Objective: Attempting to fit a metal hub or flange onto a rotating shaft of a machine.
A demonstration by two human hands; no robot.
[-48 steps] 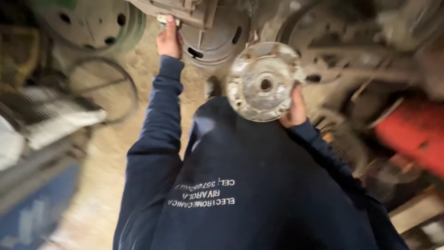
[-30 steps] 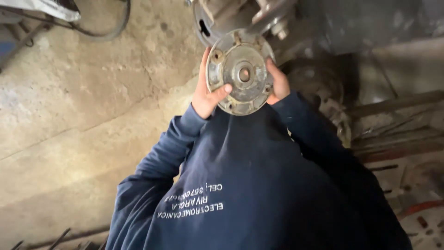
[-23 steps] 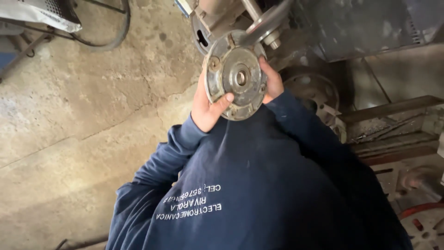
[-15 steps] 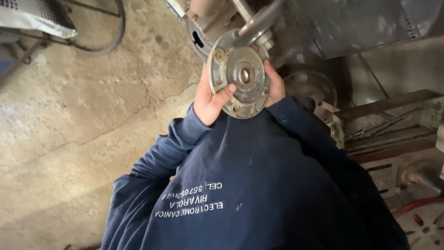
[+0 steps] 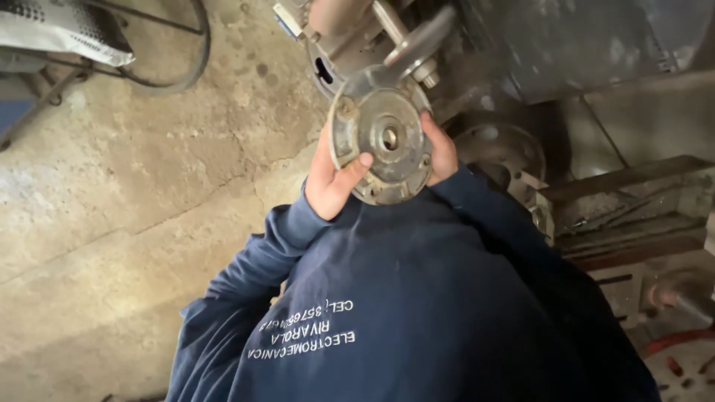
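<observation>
Round grey metal flange disc (image 5: 383, 141) with centre hole, held up at chest height in front of the machine housing (image 5: 350, 30). Left hand (image 5: 331, 179) clamps the disc's left rim, thumb across its face. Right hand (image 5: 441, 152) curls around the right rim, fingers behind. Concrete floor (image 5: 134, 193) below; black cable (image 5: 179, 63) lies looped upper left.

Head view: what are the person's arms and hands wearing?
Both arms are in long dark navy sweatshirt sleeves with ribbed cuffs at the wrists. The left hand and right hand are bare, no gloves. White printed lettering sits on the sweatshirt front.
</observation>
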